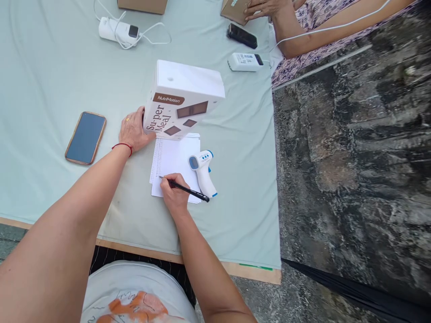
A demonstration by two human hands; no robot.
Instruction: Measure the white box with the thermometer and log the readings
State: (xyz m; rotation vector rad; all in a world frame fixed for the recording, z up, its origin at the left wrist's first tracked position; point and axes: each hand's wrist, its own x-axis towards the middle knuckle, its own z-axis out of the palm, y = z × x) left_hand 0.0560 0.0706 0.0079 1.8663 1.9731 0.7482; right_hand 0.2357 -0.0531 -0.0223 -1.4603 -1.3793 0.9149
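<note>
My right hand (175, 194) pinches a black pen (193, 193), its tip on a white sheet of paper (180, 157). Small handwriting runs in a narrow column down the sheet's left side, too fine to read. A white "NutriMotion Su-per Meal" box (188, 87) stands upright at the top edge of the papers. Around its lower left side my left hand (134, 131) is wrapped, thumb on the front face and some fingers hidden behind. Just right of my writing hand, a white and blue infrared thermometer (204, 172) lies partly over the papers.
Left of my left hand lies a phone (85, 137). A white device with a cable (117, 31), another white device (245, 62) and a black one (241, 36) lie farther back. A co-worker's hand (261, 8) touches a cardboard box (234, 11). The table's right edge borders stone ground.
</note>
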